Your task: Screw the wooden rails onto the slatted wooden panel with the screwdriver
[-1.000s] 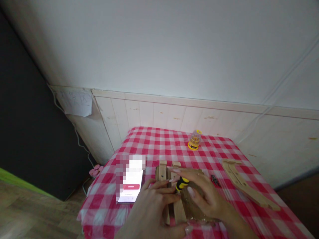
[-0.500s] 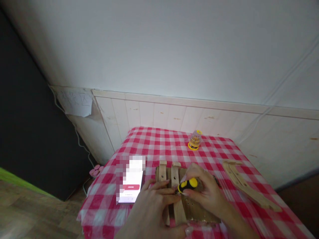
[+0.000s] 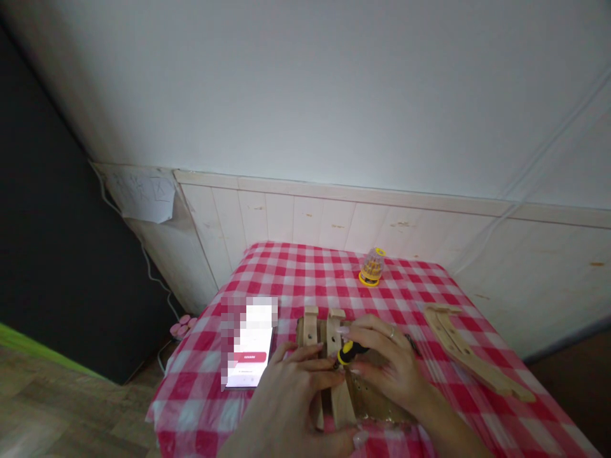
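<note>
R hand [image 3: 394, 362], lower ctr of frame, curled around yellow/blk screwdriver [image 3: 346, 351]; L hand [image 3: 300, 391], fingers spread, lies across wooden strips [image 3: 335, 327].

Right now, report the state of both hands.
Left hand: laid across the two wooden strips; cannot tell whether its grip is closed.
Right hand: closed, holding the yellow-and-black screwdriver.
</note>
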The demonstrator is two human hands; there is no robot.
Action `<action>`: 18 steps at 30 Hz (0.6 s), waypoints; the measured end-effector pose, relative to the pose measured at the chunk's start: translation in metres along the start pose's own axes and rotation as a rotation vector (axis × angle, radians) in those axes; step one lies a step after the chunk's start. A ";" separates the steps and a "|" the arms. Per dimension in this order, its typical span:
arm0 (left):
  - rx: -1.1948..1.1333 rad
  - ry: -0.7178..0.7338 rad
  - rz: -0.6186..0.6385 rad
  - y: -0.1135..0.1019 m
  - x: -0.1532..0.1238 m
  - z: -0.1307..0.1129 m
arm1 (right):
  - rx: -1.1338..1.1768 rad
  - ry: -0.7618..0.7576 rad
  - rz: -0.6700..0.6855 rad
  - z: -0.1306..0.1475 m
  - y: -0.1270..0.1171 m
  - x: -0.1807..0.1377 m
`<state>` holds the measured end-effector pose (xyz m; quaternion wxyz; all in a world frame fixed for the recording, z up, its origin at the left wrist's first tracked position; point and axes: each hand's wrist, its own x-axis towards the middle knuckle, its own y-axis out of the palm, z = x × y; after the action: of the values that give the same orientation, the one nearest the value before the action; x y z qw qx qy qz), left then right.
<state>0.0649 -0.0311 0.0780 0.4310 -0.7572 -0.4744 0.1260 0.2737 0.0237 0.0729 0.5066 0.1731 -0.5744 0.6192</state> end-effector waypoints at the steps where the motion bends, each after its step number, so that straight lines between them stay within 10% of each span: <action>1: -0.005 -0.003 0.007 -0.001 0.000 0.000 | -0.041 -0.018 0.032 0.001 -0.002 0.000; 18: -0.010 -0.003 0.010 -0.003 0.001 -0.002 | -0.125 0.035 -0.058 -0.002 0.011 -0.008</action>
<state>0.0656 -0.0307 0.0816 0.4258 -0.7615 -0.4719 0.1268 0.2693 0.0240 0.0600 0.5443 0.1468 -0.5978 0.5700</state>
